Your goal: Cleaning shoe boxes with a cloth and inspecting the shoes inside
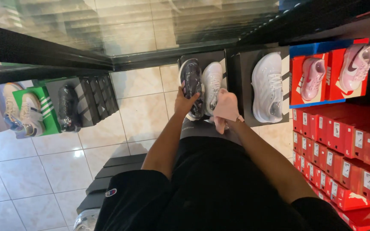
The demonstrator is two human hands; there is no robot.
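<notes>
Head view, left hand: the left hand (184, 102) grips the heel end of a dark shoe wrapped in clear film (192, 87), fingers closed around its lower edge.
Head view, right hand: the right hand (232, 112) is clenched on a pale pink cloth (225, 107), which covers most of the fingers.
Dark shoe, place: it rests on a black box (202, 57) against the glass front, just beside a white shoe (212, 85) on the same box.
Cloth, place: it hangs from the fist and touches the lower part of the white shoe.
Right of the hands: a larger white trainer (267, 87) on its own black box, then two pink shoes (312, 78) on red and blue boxes.
Lower right: stacked red shoeboxes (343, 145) (labels too small to tell).
Left side: a white shoe on a green box (31, 113), beside it a dark wrapped shoe (68, 107) on black boxes.
Floor: cream tiles (142, 111).
</notes>
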